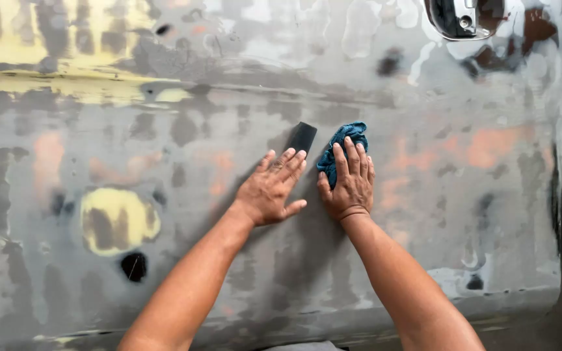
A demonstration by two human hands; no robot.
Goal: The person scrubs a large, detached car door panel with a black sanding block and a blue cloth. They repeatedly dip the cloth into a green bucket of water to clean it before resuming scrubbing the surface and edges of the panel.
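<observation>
Your left hand [269, 190] presses a black block [302, 137] flat against the panel [424, 214], fingers spread; just right of the block, your right hand [348, 182] presses a blue rag [346, 140], fingers spread.

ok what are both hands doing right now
Left hand: flat, fingers pressing a black rectangular sanding block against the grey sanded car panel.
Right hand: flat, pressing a crumpled blue cloth on the panel.

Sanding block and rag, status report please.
Left hand flat on black sanding block. Right hand pressing blue rag. Both on sanded car panel. Nothing in the way.
</observation>
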